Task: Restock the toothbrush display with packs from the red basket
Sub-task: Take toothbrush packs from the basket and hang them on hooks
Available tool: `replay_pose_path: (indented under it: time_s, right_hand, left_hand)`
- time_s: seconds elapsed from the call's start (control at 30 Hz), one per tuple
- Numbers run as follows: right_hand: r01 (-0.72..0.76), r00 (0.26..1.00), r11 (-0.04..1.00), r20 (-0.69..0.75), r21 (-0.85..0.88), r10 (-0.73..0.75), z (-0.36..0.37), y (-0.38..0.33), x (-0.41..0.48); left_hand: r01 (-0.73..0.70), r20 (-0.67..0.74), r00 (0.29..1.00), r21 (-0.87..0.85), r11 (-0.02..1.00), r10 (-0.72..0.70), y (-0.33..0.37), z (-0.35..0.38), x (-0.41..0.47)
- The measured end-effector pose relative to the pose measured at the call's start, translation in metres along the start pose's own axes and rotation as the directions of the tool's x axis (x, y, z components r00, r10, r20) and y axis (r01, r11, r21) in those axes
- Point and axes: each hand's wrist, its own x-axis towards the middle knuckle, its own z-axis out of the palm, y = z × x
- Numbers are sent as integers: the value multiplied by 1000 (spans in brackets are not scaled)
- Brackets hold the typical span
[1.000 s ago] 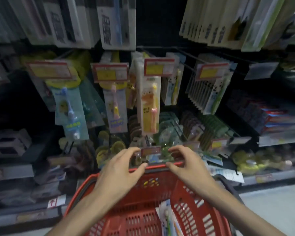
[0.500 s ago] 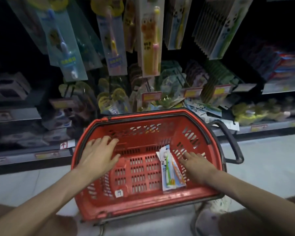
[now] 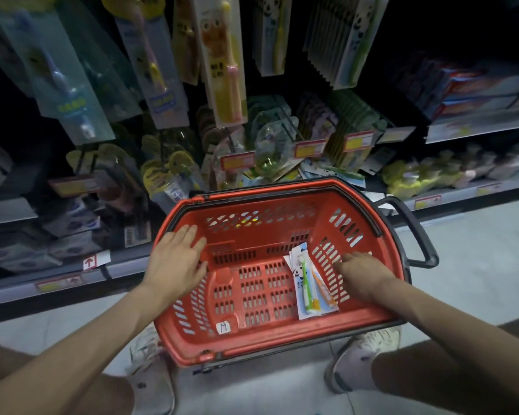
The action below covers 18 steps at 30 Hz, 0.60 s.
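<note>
Change over the last second: both hands have come off the pegs of the toothbrush display [image 3: 225,61] and gone down into the red basket [image 3: 282,187]; in the last half second they barely moved. Left hand [image 3: 176,262] lies flat, fingers straight and spread, on the basket's left inner wall, holding nothing. Right hand [image 3: 361,275] is low against the right inner wall with fingers loosely bent, tips just beside the toothbrush packs [image 3: 307,283] and holding nothing; whether they touch the packs cannot be told. The packs lie flat in a small overlapping stack on the basket floor, right of centre, with green and orange brushes showing. Judgement: one hanging step is over and the next pick-up is starting, with only this stack left to restock. Writing: a white sticker [image 3: 223,327] on the near wall reads "14"; the top pack has a panda drawing, its print too small to read. A shelf tag [image 3: 90,262] carries a red up-arrow. The price labels [image 3: 309,148] are yellow and red but blurred, so no brand is legible.
</note>
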Motion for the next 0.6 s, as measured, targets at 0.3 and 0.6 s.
replay_pose_path:
  time_s: [0.3, 0.6]
  right_hand:
    - [-51, 999, 998, 9, 46, 50, 14, 14, -14]
    - [-138, 986, 899, 144, 415, 85, 10, -14, 34]
  left_hand:
    - [-75, -52, 996, 39, 996, 77, 21, -11, 29]
    - [-110, -123, 987, -13, 994, 108, 20, -8, 37]
